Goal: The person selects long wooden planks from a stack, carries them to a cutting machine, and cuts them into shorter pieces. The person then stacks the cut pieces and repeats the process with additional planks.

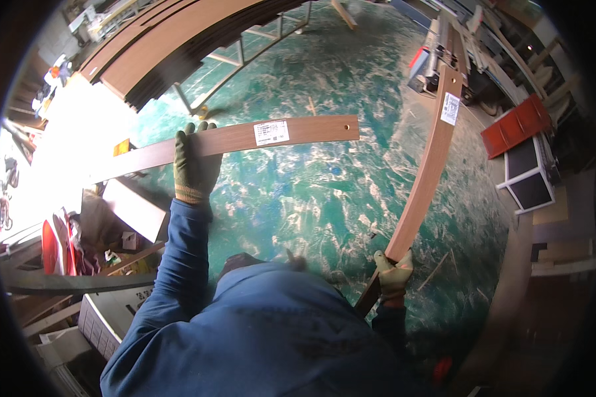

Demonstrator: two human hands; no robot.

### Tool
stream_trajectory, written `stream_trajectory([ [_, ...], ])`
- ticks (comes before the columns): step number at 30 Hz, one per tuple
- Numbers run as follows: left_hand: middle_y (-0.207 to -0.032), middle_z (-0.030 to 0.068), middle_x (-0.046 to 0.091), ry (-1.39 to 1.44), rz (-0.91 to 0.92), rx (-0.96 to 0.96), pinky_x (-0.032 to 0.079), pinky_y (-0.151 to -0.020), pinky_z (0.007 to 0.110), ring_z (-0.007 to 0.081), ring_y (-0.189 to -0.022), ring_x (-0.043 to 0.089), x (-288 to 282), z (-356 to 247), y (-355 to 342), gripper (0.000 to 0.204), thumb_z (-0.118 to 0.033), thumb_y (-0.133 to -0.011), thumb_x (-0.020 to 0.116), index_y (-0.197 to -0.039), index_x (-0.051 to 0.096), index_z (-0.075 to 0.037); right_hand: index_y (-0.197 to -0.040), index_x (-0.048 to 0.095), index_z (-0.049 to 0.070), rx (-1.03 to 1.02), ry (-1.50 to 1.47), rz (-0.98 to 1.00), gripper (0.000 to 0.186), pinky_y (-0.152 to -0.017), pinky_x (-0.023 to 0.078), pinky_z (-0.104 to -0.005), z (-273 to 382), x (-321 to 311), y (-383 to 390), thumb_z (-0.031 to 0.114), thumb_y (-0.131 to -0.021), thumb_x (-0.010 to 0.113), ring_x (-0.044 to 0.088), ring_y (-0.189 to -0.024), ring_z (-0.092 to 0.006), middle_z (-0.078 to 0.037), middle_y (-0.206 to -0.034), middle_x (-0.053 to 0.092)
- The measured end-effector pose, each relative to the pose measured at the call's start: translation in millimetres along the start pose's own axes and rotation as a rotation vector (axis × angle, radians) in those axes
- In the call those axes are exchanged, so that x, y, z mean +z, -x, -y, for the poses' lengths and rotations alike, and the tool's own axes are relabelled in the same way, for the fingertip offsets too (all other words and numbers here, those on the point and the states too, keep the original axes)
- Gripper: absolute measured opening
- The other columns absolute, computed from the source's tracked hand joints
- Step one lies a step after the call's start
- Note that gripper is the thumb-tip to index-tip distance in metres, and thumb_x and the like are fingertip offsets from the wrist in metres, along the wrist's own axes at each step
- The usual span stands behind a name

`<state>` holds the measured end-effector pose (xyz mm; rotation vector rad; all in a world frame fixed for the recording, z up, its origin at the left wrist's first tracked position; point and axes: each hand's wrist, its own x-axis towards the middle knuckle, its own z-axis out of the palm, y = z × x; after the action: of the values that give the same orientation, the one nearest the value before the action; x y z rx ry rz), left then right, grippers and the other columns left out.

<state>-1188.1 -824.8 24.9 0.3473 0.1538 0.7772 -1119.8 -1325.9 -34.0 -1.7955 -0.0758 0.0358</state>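
My left hand (193, 171), in a dark green work glove, is stretched out ahead and closed around a long brown wood-grain board (319, 130). This board lies crosswise in the air, with a white label and a small hole near its right end; bright glare washes out its left part. Low on the right, my right hand (395, 272), gloved too, grips a second brown board (425, 175). That one runs from beside my body up to the far right, also labelled and holed near its far end. Its near end is partly hidden by my body.
A rack (198, 106) stacked with long brown boards (159, 53) stands at the far left. The floor (298, 205) is green and scuffed. At right are a red bin (518, 126) and a dark framed box (530, 175). Lower left, a white carton (116, 314) stands beside my arm.
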Motion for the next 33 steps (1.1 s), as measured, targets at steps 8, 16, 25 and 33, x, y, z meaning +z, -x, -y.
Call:
stream_trajectory([
  [8, -0.153, 0.0150, 0.053, -0.097, 0.147, -0.159, 0.034, -0.123, 0.052, 0.0335, -0.144, 0.048, 50.7, 115.2, -52.9, 0.058, -0.043, -0.104, 0.067, -0.149, 0.050, -0.010, -0.118, 0.062, 0.000, 0.018, 0.464, -0.260, 0.053, -0.080, 0.057, -0.0439, -17.5, -55.1, 7.6, 0.018, -0.075, 0.087, 0.071, -0.089, -0.0311, -0.017, -0.100, 0.071],
  [16, -0.145, 0.0106, 0.063, -0.040, 0.523, -0.347, 0.035, -0.125, 0.050, 0.0295, -0.139, 0.054, 67.8, 270.1, -140.7, 0.040, -0.033, -0.108, 0.062, -0.141, 0.062, -0.011, -0.126, 0.066, 0.007, 0.300, 0.475, -0.440, 0.065, -0.089, 0.059, -0.0376, -56.8, -87.9, -8.9, 0.029, -0.071, 0.093, 0.075, -0.095, -0.0284, -0.013, -0.109, 0.075],
  [25, -0.152, 0.0152, 0.057, -0.299, 0.811, -0.470, 0.044, -0.117, 0.044, 0.0285, -0.136, 0.057, 97.6, 488.2, -220.4, 0.053, -0.036, -0.112, 0.053, -0.156, 0.046, -0.006, -0.136, 0.061, 0.002, 0.259, 0.509, -0.677, 0.074, -0.083, 0.061, -0.0433, -32.7, -145.7, -111.4, 0.016, -0.069, 0.089, 0.075, -0.097, -0.0340, -0.018, -0.111, 0.074],
  [33, -0.124, 0.0115, 0.068, -0.610, 0.824, -0.653, 0.052, -0.105, 0.041, 0.0233, -0.112, 0.067, 224.6, 686.3, -181.1, 0.043, -0.030, -0.110, 0.059, -0.140, 0.056, 0.000, -0.121, 0.063, 0.013, 0.363, 0.617, -0.927, 0.049, -0.075, 0.059, -0.0467, -11.5, -203.4, -144.5, 0.018, -0.076, 0.081, 0.072, -0.086, -0.0377, -0.013, -0.099, 0.071],
])
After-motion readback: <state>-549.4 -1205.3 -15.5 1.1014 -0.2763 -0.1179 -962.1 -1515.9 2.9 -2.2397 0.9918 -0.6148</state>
